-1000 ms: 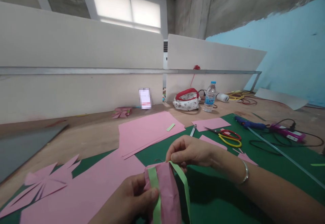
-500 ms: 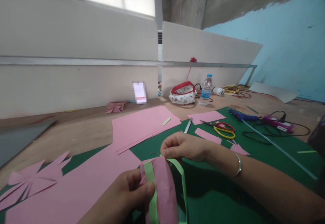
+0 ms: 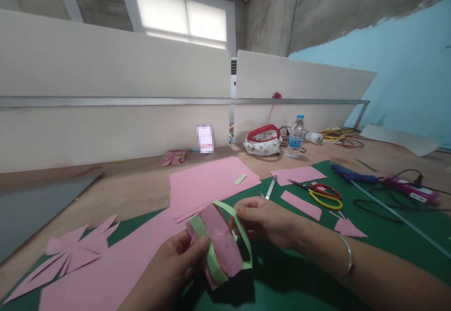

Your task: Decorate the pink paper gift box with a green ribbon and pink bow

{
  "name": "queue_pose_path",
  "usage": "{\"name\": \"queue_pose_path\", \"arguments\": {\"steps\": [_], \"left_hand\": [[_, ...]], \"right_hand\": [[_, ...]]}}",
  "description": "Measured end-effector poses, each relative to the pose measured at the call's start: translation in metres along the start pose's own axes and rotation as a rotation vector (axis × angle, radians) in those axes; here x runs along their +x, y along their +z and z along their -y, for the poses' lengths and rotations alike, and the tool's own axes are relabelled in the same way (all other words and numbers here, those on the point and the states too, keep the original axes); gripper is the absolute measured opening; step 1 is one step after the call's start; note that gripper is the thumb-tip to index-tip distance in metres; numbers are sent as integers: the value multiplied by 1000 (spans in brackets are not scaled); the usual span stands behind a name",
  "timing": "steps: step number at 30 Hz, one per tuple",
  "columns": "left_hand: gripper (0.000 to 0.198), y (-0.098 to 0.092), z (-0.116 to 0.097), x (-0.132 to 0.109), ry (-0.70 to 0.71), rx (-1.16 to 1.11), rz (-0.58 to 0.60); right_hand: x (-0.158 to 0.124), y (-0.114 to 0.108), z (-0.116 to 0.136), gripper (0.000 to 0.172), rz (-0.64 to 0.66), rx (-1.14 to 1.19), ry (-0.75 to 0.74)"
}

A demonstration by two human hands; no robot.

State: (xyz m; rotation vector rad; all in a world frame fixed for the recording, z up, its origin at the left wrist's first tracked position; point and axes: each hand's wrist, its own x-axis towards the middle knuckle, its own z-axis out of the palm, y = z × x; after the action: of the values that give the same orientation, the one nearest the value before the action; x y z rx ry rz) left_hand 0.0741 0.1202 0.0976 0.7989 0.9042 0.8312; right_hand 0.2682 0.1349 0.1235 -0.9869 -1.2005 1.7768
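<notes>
A small folded pink paper box with pale green paper bands is held up, tilted, over the green cutting mat. My left hand is closed on its left side, the thumb pressing on the green band there. At the upper right side, my right hand, with a silver bangle at the wrist, has its fingers bent around the box's edge behind a loose green paper strip. That strip loops away from the right side of the box. My right fingertips are partly hidden by the strip and box.
Pink sheets lie beyond my hands, with a cut pink bow shape at left. To the right are a utility knife, scissors and a blue glue gun with a cable. Farther back stand a pouch and water bottle.
The box has tilted and risen toward the middle of the view, showing its lower end. My right hand has shifted from its top corner to its right side. The camera view has also shifted.
</notes>
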Motion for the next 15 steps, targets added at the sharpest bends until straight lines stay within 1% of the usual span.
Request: {"name": "queue_pose_path", "arguments": {"steps": [3,6,9,11,13,15], "left_hand": [[51,-2,1,0,-8,-5,-14],[45,3,1,-5,-14,-28,-4],[37,10,-1,-9,7,-98,13],[30,11,-5,-9,27,-159,7],[21,11,-8,-8,47,-204,-19],[15,9,-10,-5,71,-236,-48]], "right_hand": [[-6,5,5,40,-20,35,-30],[-10,8,8,42,-32,89,-73],[-11,8,8,42,-21,111,-122],[-9,7,6,43,-28,2,-182],[-7,6,3,45,-27,-199,-219],[-5,6,-2,44,-24,-360,-197]]}}
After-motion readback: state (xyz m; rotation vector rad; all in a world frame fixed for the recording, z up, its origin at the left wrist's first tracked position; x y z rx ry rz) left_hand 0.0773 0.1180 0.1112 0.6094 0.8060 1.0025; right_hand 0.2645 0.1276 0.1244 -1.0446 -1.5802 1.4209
